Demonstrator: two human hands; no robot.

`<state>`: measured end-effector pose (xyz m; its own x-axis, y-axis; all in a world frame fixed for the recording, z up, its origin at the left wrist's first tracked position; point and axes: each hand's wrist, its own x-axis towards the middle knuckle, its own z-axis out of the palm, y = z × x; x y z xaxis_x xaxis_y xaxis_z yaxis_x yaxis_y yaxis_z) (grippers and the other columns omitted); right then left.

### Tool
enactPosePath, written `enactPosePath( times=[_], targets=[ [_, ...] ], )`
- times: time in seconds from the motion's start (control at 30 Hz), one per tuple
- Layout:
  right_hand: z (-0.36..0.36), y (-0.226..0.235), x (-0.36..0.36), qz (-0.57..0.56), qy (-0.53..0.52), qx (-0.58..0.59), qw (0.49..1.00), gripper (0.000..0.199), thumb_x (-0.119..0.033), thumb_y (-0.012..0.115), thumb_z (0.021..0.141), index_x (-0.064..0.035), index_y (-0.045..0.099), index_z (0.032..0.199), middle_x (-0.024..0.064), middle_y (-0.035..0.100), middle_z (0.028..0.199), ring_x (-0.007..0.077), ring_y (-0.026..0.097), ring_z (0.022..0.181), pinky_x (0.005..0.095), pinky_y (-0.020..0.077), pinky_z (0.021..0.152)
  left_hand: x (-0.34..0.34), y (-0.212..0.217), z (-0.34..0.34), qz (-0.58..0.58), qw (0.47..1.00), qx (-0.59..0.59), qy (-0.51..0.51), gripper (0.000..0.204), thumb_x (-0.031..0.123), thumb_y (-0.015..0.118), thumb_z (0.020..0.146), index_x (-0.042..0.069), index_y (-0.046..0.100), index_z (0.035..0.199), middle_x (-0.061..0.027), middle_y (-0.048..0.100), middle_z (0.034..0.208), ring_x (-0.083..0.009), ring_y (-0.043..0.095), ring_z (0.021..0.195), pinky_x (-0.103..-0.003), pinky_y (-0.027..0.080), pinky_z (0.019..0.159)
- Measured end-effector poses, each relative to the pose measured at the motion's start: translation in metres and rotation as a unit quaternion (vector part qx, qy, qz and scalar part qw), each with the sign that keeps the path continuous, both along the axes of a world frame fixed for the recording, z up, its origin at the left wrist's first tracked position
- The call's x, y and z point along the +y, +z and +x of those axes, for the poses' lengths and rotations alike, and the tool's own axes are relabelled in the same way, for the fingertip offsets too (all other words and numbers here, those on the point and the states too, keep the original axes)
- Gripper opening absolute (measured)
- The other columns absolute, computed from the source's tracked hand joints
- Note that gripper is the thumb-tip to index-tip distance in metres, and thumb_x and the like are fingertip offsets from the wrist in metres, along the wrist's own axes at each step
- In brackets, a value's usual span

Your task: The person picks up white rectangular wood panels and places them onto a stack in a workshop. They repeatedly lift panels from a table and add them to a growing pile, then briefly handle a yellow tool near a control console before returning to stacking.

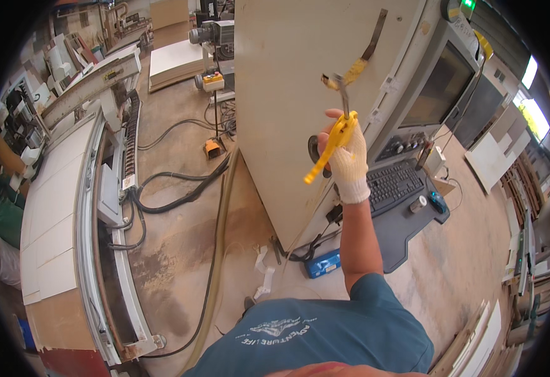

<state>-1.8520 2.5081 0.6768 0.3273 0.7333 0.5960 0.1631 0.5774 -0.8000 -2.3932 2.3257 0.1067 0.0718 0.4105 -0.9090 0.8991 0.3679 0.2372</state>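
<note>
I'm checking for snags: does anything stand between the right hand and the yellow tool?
Nothing visible does: the right hand holds the yellow tool, with nothing seen between tool and glove. The hand's far side is hidden.

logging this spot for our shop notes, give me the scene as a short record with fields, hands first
left hand: not in view
right hand: gloved, holding a yellow-handled tool with a metal end
by the tool: metal strip on the pale cabinet; contact unclear
right of cabinet: screen above a keyboard
beside keyboard: blue mouse
floor: blue box, orange pedal, black cables
</note>
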Motion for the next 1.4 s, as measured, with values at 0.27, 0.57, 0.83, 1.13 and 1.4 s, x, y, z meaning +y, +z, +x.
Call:
enactPosePath(
  times=[0.27, 0.57, 0.83, 1.13, 1.4],
  targets=[
    [-0.087, -0.036, 0.005, -0.175, 0.401, 0.185, 0.88, 0.034, -0.023, 0.071, 0.094, 0.0018, 0.06, 0.113, 0.0057, 0.06, 0.069, 0.0143, 0.057, 0.05, 0.0284, 0.0481, 0.044, 0.168, 0.226, 0.195, 0.331, 0.757, -0.563, 0.009, 0.053, 0.038, 0.044, 0.109, 0.001, 0.051, 0.146, -0.0168, 0.063, 0.138, -0.0294, 0.061, 0.125, -0.039, 0.046, 0.108],
    [-0.072, -0.031, -0.028, -0.122, 0.158, -0.146, 0.969, 0.053, -0.02, 0.064, 0.097, -0.0034, 0.048, 0.144, 0.0169, 0.068, 0.12, 0.0235, 0.069, 0.106, 0.0333, 0.056, 0.09, 0.154, 0.528, 0.312, 0.09, 0.56, -0.806, 0.17, 0.022, 0.031, 0.056, 0.108, 0.01, 0.055, 0.108, 0.0066, 0.041, 0.066, -0.0066, 0.039, 0.051, -0.024, 0.033, 0.047],
    [-0.005, -0.147, -0.119, -0.19, -0.028, -0.136, 0.972, 0.038, -0.017, 0.072, 0.091, -0.0011, 0.061, 0.123, 0.0166, 0.068, 0.111, 0.0266, 0.072, 0.1, 0.0363, 0.0583, 0.084, 0.211, 0.589, 0.466, 0.625, 0.506, -0.574, 0.156, 0.021, 0.022, 0.069, 0.1, 0.004, 0.059, 0.107, -0.0044, 0.058, 0.071, -0.0149, 0.06, 0.061, -0.033, 0.049, 0.058],
    [0.054, -0.256, -0.208, -0.374, 0.112, -0.157, 0.907, 0.029, -0.017, 0.07, 0.09, -0.0019, 0.067, 0.115, 0.0135, 0.072, 0.103, 0.0234, 0.072, 0.094, 0.0358, 0.0566, 0.084, 0.232, 0.513, 0.525, 0.694, 0.505, -0.485, 0.171, 0.052, 0.044, 0.061, 0.102, 0.0, 0.058, 0.13, -0.0232, 0.066, 0.122, -0.034, 0.065, 0.115, -0.045, 0.05, 0.098],
    [0.094, -0.305, -0.257, -0.492, 0.186, -0.127, 0.841, 0.031, -0.016, 0.061, 0.09, 0.0018, 0.068, 0.115, 0.0131, 0.075, 0.107, 0.0211, 0.072, 0.102, 0.0339, 0.055, 0.089, 0.287, 0.588, 0.498, 0.364, 0.485, -0.762, 0.227, 0.058, 0.056, 0.043, 0.108, 0.01, 0.052, 0.141, -0.013, 0.059, 0.133, -0.0301, 0.055, 0.124, -0.048, 0.047, 0.105]
  ],
)
